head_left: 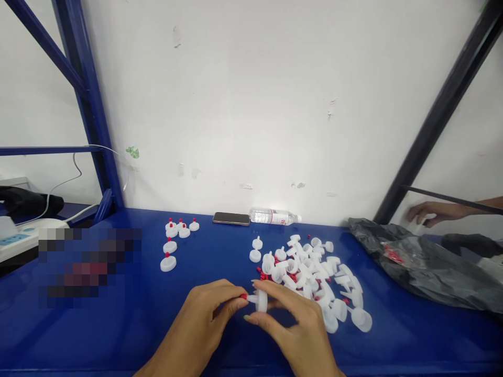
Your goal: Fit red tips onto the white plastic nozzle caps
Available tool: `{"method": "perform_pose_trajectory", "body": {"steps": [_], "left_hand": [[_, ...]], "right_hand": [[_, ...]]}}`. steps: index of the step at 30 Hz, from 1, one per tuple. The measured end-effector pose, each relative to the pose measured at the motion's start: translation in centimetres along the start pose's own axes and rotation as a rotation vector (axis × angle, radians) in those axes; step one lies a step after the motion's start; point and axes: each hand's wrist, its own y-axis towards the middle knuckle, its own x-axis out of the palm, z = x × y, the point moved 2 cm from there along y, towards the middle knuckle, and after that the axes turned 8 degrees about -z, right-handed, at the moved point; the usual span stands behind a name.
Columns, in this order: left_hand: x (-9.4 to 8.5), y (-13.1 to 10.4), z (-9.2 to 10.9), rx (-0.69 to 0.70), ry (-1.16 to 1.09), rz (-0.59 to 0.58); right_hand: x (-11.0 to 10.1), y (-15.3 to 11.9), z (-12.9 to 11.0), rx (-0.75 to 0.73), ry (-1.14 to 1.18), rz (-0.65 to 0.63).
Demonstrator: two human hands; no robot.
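Note:
Between thumb and fingers, my right hand [296, 324] grips a white plastic nozzle cap [261, 301] by its wide round base, its spout turned to the left. My left hand [210, 314] pinches a small red tip cap [244, 296] at the end of that spout. A loose pile of white nozzle caps [308, 269] lies just beyond my right hand, with small red tip caps [264, 276] scattered among them. Farther left, several white nozzle caps with red tips [168, 263] stand upright on the blue table [212, 256].
Against the wall lie a phone [231, 219] and a clear plastic bottle [273, 216]. A grey plastic bag [412, 272] covers the table's right side. Beyond it, another person's hand [438, 212] holds something white. A power strip [23, 238] sits at the left.

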Motion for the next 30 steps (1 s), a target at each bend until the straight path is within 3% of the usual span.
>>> {"method": "perform_pose_trajectory", "body": {"steps": [3,7,12,15,22,30], "left_hand": [[0.1,-0.3,0.0,0.209,0.244,0.031],[0.4,-0.5,0.0,0.388,0.499,0.102],[0.6,-0.7,0.2,0.514,0.546,0.179],[0.5,-0.7,0.4,0.462,0.423,0.125],[0.2,-0.6,1.6,0.078,-0.054,0.049],[0.1,-0.9,1.4,0.043,0.061,0.055]], "right_hand": [[-0.2,-0.1,0.1,0.031,-0.022,-0.015],[-0.2,-0.3,0.4,0.112,-0.003,-0.056],[-0.2,-0.5,0.8,0.205,0.099,-0.149],[-0.2,-0.5,0.9,0.245,0.205,-0.188],[0.1,-0.4,1.1,0.245,0.265,-0.211],[0.4,-0.8,1.6,0.146,0.016,-0.206]]}}
